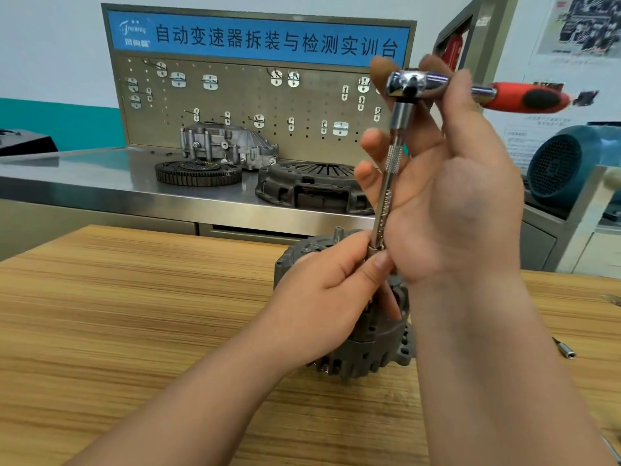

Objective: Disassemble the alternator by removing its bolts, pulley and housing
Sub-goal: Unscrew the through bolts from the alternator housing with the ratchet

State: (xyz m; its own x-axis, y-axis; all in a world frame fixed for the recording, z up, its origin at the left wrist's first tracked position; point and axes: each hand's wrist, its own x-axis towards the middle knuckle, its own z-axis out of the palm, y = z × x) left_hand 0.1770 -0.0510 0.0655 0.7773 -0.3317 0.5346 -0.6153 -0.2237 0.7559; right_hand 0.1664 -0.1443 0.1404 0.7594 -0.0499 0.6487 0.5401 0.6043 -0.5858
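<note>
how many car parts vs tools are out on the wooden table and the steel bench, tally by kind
car parts: 4 (alternator, flywheel, clutch pressure plate, aluminium housing)
tools: 2 (ratchet with extension, loose bit)
total: 6

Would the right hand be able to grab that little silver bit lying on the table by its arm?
Probably, but not straight away: the right hand is busy holding the ratchet. The silver bit lies bare on the wooden table, with nothing covering it.
</note>
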